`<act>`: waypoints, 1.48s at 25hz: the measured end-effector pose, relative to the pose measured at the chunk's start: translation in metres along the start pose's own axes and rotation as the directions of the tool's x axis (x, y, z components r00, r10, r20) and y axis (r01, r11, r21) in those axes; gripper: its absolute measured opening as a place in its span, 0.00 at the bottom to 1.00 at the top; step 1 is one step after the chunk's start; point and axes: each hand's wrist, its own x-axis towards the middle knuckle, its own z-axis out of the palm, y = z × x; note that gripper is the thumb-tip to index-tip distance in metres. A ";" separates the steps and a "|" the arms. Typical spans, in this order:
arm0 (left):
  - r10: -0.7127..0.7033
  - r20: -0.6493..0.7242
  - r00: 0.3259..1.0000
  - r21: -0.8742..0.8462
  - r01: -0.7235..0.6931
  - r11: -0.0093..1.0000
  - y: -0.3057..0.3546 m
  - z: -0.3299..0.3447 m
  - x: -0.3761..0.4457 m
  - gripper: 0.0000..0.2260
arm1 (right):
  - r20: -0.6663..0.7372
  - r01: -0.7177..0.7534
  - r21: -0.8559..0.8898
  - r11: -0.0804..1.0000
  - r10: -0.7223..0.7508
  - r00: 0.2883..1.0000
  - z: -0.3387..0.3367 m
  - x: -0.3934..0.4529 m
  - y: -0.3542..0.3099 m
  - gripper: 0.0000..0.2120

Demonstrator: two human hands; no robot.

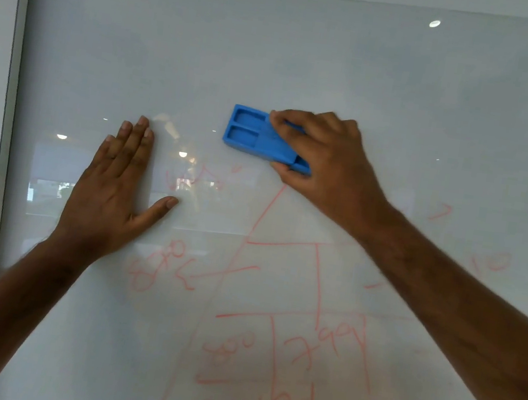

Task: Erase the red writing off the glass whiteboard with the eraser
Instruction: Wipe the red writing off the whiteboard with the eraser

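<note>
The whiteboard (308,70) carries red writing (287,338) across its lower half, below both hands. The left hand (114,192) lies flat on the glass, fingers straight. The right hand (322,160) grips the blue eraser (258,136) against the board, just above the writing.

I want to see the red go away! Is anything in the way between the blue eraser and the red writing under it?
Nothing visible blocks it. The right hand holds the eraser on the glass whiteboard, just above the red writing; only bare glass lies between. The left hand rests flat off to the side.
</note>
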 end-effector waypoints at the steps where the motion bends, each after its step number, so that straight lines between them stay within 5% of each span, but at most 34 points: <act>1: 0.003 -0.004 1.000 0.001 -0.003 1.000 0.000 0.000 0.000 0.43 | 0.002 0.036 -0.002 0.999 -0.036 0.999 0.007 -0.001 -0.012 0.27; 7: 0.004 -0.014 1.000 0.001 -0.004 1.000 -0.001 0.000 0.000 0.43 | 0.052 0.202 -0.040 0.979 -0.200 0.978 -0.005 -0.037 -0.012 0.26; 13: -0.014 -0.007 1.000 -0.006 0.014 1.000 0.000 0.000 -0.002 0.43 | 0.028 -0.013 -0.036 0.999 0.014 1.000 -0.004 0.000 -0.004 0.27; 22: -0.008 -0.016 1.000 -0.011 0.008 1.000 -0.001 0.000 -0.002 0.44 | 0.085 0.132 -0.146 0.980 -0.121 0.989 0.006 -0.031 -0.052 0.26; 29: 0.005 0.002 1.000 0.007 -0.005 1.000 0.000 -0.001 -0.002 0.44 | -0.006 -0.074 -0.188 0.979 0.074 0.997 0.014 0.020 -0.040 0.30; 37: 0.015 0.007 1.000 0.022 -0.015 1.000 -0.001 0.000 -0.004 0.47 | 0.111 0.163 -0.184 0.969 -0.144 0.983 0.012 -0.033 -0.068 0.28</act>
